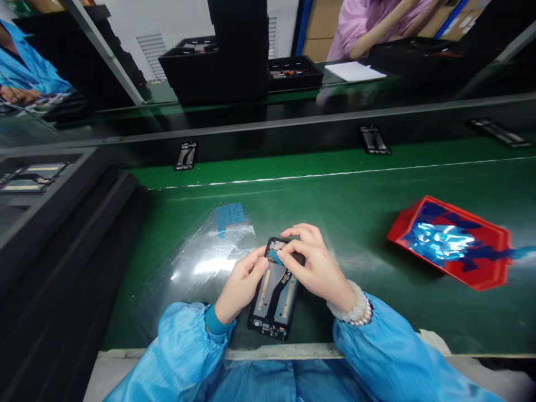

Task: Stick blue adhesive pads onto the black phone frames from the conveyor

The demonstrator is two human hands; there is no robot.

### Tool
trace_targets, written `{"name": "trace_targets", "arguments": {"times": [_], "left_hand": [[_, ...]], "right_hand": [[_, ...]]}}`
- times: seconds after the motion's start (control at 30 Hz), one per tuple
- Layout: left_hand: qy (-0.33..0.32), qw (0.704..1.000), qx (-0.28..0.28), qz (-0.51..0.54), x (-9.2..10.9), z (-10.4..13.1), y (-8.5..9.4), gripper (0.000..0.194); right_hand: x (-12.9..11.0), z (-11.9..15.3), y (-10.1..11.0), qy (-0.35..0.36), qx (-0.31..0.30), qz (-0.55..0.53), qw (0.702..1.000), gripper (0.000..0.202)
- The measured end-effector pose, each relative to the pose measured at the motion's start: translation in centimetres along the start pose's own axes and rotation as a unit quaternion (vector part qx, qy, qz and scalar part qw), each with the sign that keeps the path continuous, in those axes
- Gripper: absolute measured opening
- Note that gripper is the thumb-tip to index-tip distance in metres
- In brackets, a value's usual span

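Observation:
An opened phone body [274, 296] lies tilted on the green bench in front of me, its inside facing up, with a black flex cable running down its middle. My left hand [240, 282] grips its upper left edge between thumb and fingers. At the top end, my right hand [312, 259] has thumb and forefinger closed at a small blue sticker [273, 257] on the phone; its other fingers reach over the right edge. Left of the phone is a clear plastic sheet [188, 262] carrying several blue stickers [229, 213].
A red bin [488, 273] holding shiny blue film scraps stands at the right. Stacked black trays [96, 195] border the left side. More phone bodies [185, 156], [374, 139] lie along the back strip. Two other people are at work beyond the bench.

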State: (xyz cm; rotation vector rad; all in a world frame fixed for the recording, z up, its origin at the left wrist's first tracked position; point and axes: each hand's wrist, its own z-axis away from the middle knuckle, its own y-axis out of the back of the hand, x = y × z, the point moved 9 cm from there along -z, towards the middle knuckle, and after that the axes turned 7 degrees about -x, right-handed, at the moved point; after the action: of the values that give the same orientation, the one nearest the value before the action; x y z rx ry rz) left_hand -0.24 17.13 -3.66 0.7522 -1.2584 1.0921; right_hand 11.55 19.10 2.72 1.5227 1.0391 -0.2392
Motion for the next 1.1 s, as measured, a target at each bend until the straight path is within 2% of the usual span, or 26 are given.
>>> {"name": "trace_targets", "arguments": {"times": [0.57,1.1], "left_hand": [[0.006,1.0,-0.008,0.015,0.01,0.25,-0.41,0.038],[0.001,1.0,-0.001,-0.013,0.25,0.47,-0.36,0.038]], "right_hand": [[-0.37,-0.05,0.23,0.005,0.002,0.0,1.0,0.02],[-0.61,0.37,-0.21,-0.014,-0.042,0.036,0.998,0.016]]}}
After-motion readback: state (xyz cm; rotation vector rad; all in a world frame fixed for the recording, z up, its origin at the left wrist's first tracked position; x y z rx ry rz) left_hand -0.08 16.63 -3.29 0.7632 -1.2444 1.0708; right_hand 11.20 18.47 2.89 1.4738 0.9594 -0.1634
